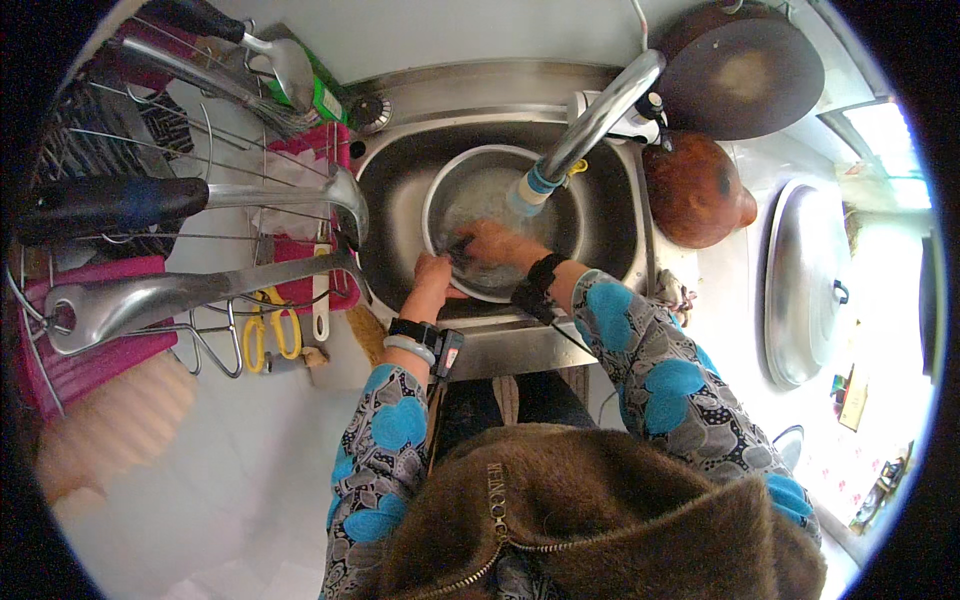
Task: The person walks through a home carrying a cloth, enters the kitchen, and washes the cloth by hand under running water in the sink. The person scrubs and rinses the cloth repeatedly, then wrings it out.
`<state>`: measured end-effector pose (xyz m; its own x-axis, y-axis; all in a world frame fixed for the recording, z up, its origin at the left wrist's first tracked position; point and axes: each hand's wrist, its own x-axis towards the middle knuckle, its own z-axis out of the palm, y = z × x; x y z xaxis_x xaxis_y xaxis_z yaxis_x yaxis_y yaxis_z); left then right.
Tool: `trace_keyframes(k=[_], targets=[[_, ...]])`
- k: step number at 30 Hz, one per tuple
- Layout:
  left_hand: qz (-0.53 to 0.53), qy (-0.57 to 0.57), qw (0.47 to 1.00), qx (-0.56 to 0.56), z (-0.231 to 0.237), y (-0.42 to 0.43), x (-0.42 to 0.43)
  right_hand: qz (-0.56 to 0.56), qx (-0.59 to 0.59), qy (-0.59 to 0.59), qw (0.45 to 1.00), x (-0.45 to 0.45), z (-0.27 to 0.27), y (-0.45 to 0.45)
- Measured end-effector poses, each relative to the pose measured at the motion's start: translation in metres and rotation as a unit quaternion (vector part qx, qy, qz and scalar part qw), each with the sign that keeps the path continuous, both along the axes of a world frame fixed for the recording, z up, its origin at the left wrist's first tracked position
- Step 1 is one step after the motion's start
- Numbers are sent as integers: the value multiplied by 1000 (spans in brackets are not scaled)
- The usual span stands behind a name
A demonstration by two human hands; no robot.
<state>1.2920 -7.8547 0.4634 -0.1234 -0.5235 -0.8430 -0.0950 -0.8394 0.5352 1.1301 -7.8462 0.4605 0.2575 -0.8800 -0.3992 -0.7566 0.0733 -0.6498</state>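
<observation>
A round metal basin [430, 212] stands in the stainless steel sink [394, 202], with cloudy water in it. At its near left rim, my left hand [435, 276] grips the edge. My right hand [499, 244] is inside the basin, fingers pointing left and down toward the near left wall. Something dark shows at the right fingertips; whether it is a held thing or shadow cannot be told. Above the basin hangs the chrome faucet [600, 112], its blue-ringed nozzle [536, 187] over the far right part of the basin.
To the left, a wire rack [217, 330] holds a ladle [262, 196], a whisk [202, 79] and yellow-handled scissors [271, 330]. A dark wok [739, 79] and a rounded reddish-brown vessel [694, 191] are at the right. An oval metal lid [804, 285] lies farther right.
</observation>
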Motion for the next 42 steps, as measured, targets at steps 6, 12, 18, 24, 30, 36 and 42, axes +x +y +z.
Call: trace_keyframes(k=[6,12,18,24,30,36,42], targets=[[-46,-136,989,-40,23,-4,2,240,-1,-45,970,-34,50,64],[-242,-232,913,-232,55,-27,-8,260,-159,317,898,-124,41,64],[-262,-251,903,-229,88,-17,-19,360,20,5,933,-39,3,41],[-259,-244,911,-210,86,-10,-15,24,-229,-63,971,2,-19,-36],[-257,-243,912,-210,86,-13,-9,-20,-258,50,965,-73,-43,5],[-251,-274,891,-262,74,-11,-7,204,28,-68,976,-26,-6,41],[-216,-252,913,-236,71,-22,0,129,50,-150,979,-5,57,46]])
